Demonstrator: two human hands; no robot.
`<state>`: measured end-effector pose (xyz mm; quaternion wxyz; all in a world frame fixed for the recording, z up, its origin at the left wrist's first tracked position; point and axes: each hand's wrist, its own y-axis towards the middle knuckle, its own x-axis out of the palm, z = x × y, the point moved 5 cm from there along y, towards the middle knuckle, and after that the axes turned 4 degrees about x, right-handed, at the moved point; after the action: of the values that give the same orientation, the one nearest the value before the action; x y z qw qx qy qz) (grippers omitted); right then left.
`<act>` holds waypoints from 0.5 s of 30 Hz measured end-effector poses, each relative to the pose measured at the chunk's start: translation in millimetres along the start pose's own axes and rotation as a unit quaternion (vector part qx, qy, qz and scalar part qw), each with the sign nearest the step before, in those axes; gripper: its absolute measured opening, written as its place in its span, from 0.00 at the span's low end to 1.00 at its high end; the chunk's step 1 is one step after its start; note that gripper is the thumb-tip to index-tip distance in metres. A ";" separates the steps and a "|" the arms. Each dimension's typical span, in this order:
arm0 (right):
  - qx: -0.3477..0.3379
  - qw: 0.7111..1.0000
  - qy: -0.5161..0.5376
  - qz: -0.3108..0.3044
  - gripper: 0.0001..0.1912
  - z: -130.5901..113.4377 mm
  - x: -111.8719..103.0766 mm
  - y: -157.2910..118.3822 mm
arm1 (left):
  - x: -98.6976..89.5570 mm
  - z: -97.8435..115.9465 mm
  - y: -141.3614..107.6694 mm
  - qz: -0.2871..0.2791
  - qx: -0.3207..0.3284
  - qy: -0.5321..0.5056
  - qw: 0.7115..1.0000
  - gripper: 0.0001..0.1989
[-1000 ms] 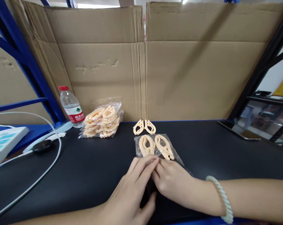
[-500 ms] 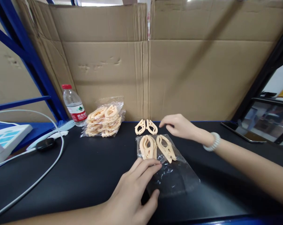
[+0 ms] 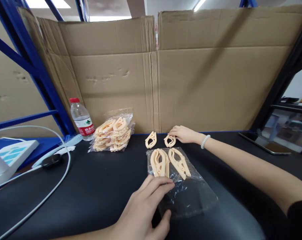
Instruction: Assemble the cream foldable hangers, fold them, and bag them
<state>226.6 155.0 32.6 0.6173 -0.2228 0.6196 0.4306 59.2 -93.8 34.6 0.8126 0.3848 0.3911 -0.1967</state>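
Observation:
My left hand (image 3: 147, 206) lies on a clear plastic bag (image 3: 188, 196), fingers flat over it and thumb apart. Inside or on that bag are beige folding hangers: a stacked group (image 3: 160, 161) right by my left fingertips and a single one (image 3: 179, 162) to its right. Farther back, my right hand (image 3: 184, 134) has its fingers on the right-hand loose folding hanger (image 3: 169, 141), partly covering its upper right side. Another loose folding hanger (image 3: 151, 140) lies to the left, apart from it.
Bagged beige hangers (image 3: 112, 133) are piled at the back left, beside a red-capped water bottle (image 3: 83, 120). A power strip (image 3: 13, 156) and white cables (image 3: 66, 166) occupy the left. A tablet-like flat device (image 3: 263, 143) lies back right. Cardboard (image 3: 216, 83) walls the rear.
My right hand has moved onto the right loose hanger, which now sits farther right, apart from the left one. My left hand stays on the bag. The view has tilted up slightly.

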 end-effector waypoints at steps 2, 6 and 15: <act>0.014 1.000 -0.003 -0.004 0.15 7.9 -6.4 -23.0 | -0.3 0.5 0.7 -0.003 -0.008 -0.004 1.000 0.28; 0.039 0.999 -0.009 -0.012 0.16 7.6 -16.6 -78.4 | -0.7 1.6 0.6 -0.007 -0.027 -0.006 1.000 0.27; 0.064 0.991 -0.104 0.061 0.16 -46.1 -49.9 -185.2 | 2.7 1.0 -1.6 -0.009 -0.040 -0.006 0.999 0.25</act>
<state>356.7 6.8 26.4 0.6636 -0.0989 0.5909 0.4480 60.4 -95.6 32.1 0.8278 0.3471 0.3972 -0.1909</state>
